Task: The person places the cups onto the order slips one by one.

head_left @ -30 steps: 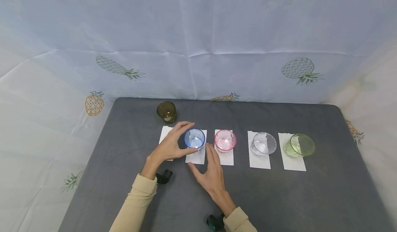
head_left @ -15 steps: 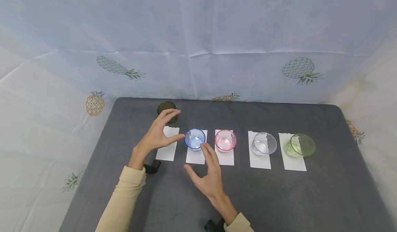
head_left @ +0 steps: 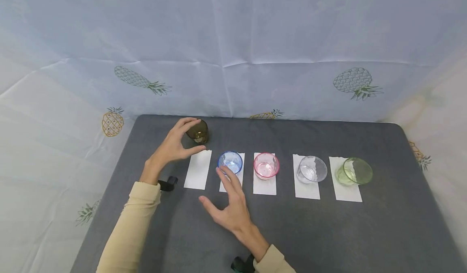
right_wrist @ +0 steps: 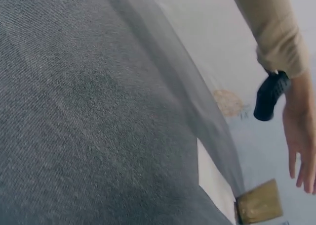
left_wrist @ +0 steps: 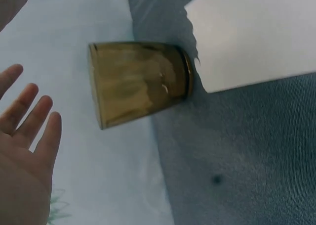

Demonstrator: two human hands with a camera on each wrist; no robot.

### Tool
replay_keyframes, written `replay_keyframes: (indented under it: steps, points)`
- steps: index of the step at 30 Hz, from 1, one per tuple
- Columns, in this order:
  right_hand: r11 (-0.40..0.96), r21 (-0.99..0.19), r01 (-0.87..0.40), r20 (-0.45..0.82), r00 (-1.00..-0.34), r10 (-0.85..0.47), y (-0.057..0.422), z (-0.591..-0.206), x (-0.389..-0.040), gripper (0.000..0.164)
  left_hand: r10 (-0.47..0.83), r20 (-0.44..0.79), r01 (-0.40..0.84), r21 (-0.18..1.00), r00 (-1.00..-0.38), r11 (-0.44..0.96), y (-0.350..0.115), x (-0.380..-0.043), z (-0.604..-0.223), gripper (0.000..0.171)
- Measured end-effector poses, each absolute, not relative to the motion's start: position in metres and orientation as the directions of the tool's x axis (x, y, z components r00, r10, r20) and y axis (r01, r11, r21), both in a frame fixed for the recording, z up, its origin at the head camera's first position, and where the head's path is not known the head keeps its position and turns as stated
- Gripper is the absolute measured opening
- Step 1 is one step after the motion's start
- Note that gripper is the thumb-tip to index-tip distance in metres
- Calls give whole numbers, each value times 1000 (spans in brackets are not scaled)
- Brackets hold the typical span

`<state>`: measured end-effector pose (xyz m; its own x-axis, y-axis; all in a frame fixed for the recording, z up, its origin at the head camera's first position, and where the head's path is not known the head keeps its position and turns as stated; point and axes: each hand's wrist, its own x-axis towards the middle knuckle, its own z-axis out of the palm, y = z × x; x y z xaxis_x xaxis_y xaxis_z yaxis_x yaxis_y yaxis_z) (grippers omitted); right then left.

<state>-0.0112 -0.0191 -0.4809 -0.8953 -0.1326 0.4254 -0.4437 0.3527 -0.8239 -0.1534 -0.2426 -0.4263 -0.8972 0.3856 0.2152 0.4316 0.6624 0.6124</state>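
A brown tinted glass stands near the table's back edge. My left hand is beside it, thumb and fingers spread around its near left side; in the left wrist view a gap separates the fingers from the brown glass. A bare white paper slip lies just in front of that glass. My right hand hovers with fingers apart, holding nothing. Its fingertips overlap the lower edge of a blue-rimmed glass, which sits on another slip; whether they touch is unclear.
To the right, a pink-rimmed glass, a clear glass and a green glass each stand on a white slip. The grey table meets a hanging pineapple-print cloth at the back. Black wrist devices are strapped on.
My left hand has left the blue-rimmed glass and moved left and back to the brown glass, uncovering the bare slip. The right hand has shifted left. The glasses stay put.
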Motion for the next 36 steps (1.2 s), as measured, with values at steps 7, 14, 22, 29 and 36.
replay_keyframes:
  steps: [7,14,22,29,36]
  points:
    - [357,-824,-439,371,-896,-244,-33,-488,-14,76,358,178,387,613,-917,688,-250,-163,-433,81]
    - [387,-825,-412,304,-901,-310,-46,-503,-18,75,326,166,354,632,-931,689,-252,-169,-439,80]
    - [448,-803,-393,253,-905,-341,-56,-520,-27,76,307,131,318,634,-943,705,-257,-172,-445,81]
    - [577,-723,-380,242,-922,-303,-61,-534,-36,74,307,109,303,641,-946,706,-258,-174,-451,81]
    - [655,-662,-365,247,-931,-269,-66,-543,-39,69,289,80,272,633,-954,724,-263,-176,-455,83]
